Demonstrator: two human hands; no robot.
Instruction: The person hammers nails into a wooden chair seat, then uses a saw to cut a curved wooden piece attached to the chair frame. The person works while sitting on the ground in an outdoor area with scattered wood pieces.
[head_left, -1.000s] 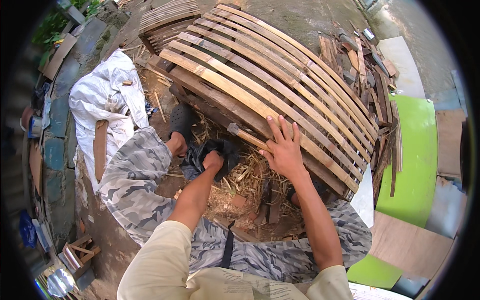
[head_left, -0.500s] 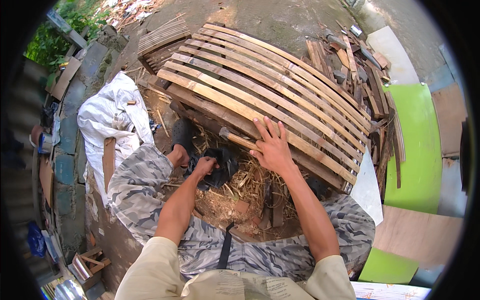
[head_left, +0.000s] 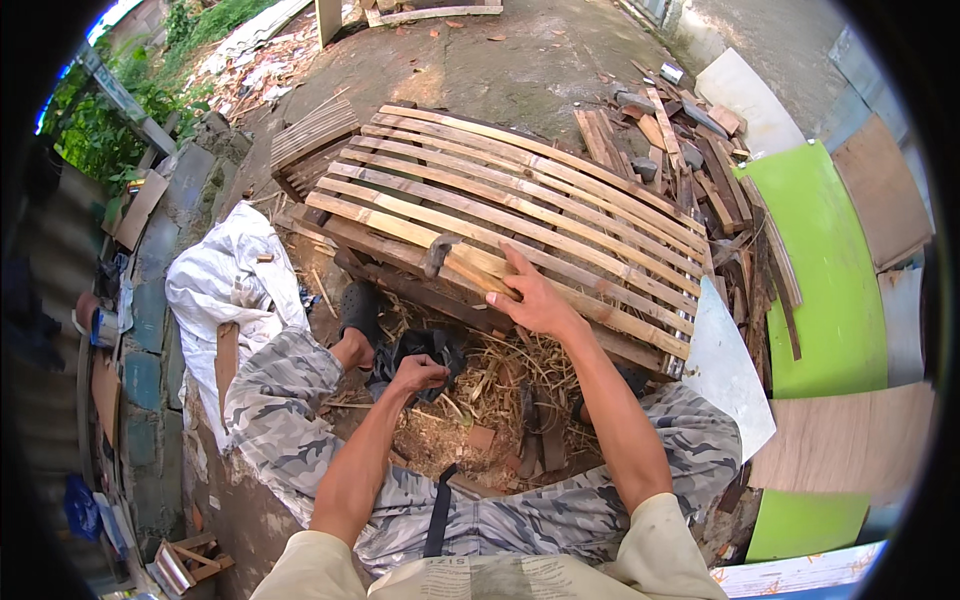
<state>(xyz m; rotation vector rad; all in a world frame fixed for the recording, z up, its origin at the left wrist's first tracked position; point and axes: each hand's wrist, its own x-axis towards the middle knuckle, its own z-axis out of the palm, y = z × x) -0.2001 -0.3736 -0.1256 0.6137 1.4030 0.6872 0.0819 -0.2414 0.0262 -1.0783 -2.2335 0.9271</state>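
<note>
A slatted wooden and bamboo panel (head_left: 590, 271) on a dark timber frame lies in front of me. My right hand (head_left: 541, 304) rests at its near edge, holding a hammer (head_left: 437, 254) by its wooden handle, index finger stretched along the slats. The hammer's metal head points left, over the nearest slat. Lower and to the left, my left hand (head_left: 421, 374) is closed in a pinch beside a black plastic bag (head_left: 408, 347). Whatever its fingertips hold is too small to name.
Wood shavings and scraps (head_left: 470, 410) cover the ground between my legs. A white sack (head_left: 225, 270) lies left, near a low block wall (head_left: 140, 340). Scrap timber (head_left: 715, 190) is piled right, beside a green sheet (head_left: 820, 260). A smaller slatted piece (head_left: 312, 135) stands behind the panel.
My right hand has raised the hammer from below the panel's near edge to over the nearest slat. My left hand has shifted slightly at the bag. The view has tilted up a little.
</note>
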